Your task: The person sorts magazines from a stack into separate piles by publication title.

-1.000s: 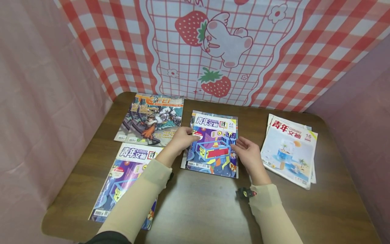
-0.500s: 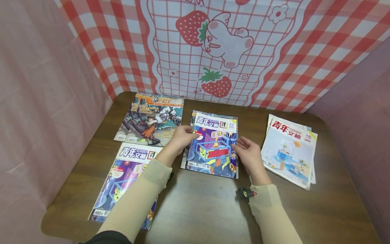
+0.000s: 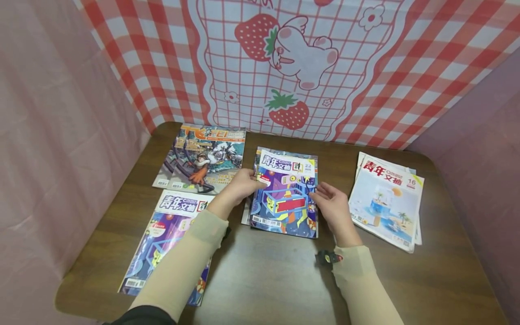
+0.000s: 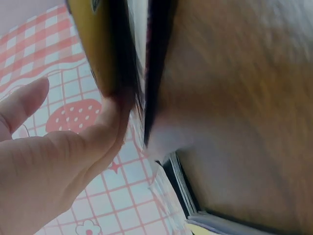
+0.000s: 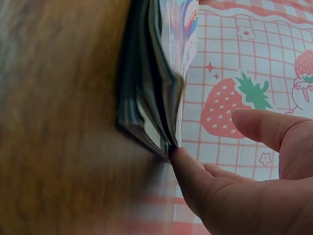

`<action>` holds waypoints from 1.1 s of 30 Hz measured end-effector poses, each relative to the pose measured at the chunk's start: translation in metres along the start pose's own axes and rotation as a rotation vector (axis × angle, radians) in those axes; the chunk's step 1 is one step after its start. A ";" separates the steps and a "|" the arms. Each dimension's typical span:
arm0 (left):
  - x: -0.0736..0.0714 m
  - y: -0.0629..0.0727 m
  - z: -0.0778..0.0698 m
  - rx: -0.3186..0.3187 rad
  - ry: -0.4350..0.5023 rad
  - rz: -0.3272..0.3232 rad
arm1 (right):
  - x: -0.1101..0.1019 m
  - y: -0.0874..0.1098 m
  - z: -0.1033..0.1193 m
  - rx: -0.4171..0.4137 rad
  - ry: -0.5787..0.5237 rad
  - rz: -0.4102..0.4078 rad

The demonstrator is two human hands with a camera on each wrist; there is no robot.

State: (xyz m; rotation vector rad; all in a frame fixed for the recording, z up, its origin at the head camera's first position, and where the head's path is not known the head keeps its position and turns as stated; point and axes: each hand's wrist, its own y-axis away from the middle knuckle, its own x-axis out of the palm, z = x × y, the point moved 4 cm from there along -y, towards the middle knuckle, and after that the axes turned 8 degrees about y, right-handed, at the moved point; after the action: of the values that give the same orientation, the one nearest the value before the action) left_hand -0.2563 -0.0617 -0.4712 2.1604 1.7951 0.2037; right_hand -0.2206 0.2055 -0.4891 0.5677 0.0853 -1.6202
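A purple-covered magazine (image 3: 284, 198) lies on top of a small stack in the middle of the table, with the edge of a lower magazine (image 3: 246, 214) showing at its left. My left hand (image 3: 243, 185) is at the stack's left side. In the left wrist view its fingertips (image 4: 115, 105) press against the magazine edges and the thumb stands apart. On the opposite side, my right hand (image 3: 333, 207) touches the right edge with extended fingers (image 5: 188, 169). Its thumb is raised away from the cover. The magazines' page edges (image 5: 156, 98) are slightly fanned in the right wrist view.
Overlapping magazines with a monkey-figure cover (image 3: 211, 158) lie at the back left. A second purple-covered magazine (image 3: 162, 225) is partly under the left forearm. White-covered magazines (image 3: 386, 203) form a skewed pile at the right. A checked strawberry cloth (image 3: 243, 108) hangs behind the wooden table (image 3: 260, 280).
The top purple magazine has shifted slightly right at its lower left, showing more of the one beneath. Both hands stay at the stack's sides, almost unmoved.
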 end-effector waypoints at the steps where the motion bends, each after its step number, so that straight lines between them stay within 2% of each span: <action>1: 0.000 0.000 0.001 -0.005 0.000 0.005 | 0.000 0.000 0.000 0.000 0.000 0.000; 6: 0.001 -0.002 0.005 -0.022 0.019 0.044 | 0.000 0.000 -0.001 0.003 0.003 0.000; 13: 0.007 0.001 0.008 -0.052 -0.013 0.107 | -0.001 0.001 0.000 0.014 0.001 0.000; 25: 0.009 0.004 0.008 -0.072 0.039 0.074 | -0.001 0.001 0.000 0.015 0.005 0.003; 33: 0.008 0.005 0.009 -0.070 0.020 0.047 | -0.001 0.001 0.000 0.020 0.049 0.008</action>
State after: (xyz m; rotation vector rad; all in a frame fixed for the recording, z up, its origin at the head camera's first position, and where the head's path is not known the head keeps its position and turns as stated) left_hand -0.2476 -0.0555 -0.4787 2.1611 1.7225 0.2960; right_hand -0.2197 0.2060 -0.4890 0.6221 0.1034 -1.6014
